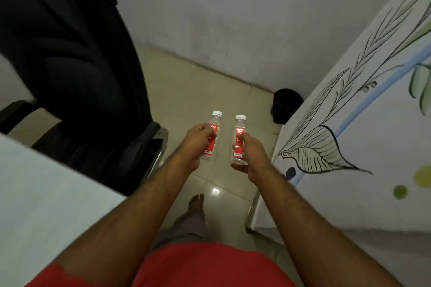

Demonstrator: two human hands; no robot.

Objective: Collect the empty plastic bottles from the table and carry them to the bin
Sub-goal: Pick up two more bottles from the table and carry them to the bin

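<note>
Each hand carries one clear, red-labelled bottle upright over the tiled floor [186,91]: the left hand [198,141] has its fingers wrapped around the left bottle [213,137], the right hand [253,152] around the right bottle [238,140]. A black office chair [81,72] crowds the left side, and a leaf-patterned bed [349,123] the right, leaving a narrow gap. Ahead by the wall stands a dark round thing, possibly the bin [285,105]. A white worktop [42,205] lies near left.

A single wide-angle head view looks steeply down and forward from standing height, past outstretched forearms, onto the tiled floor [186,91] and the wall's base [233,30] beyond.
</note>
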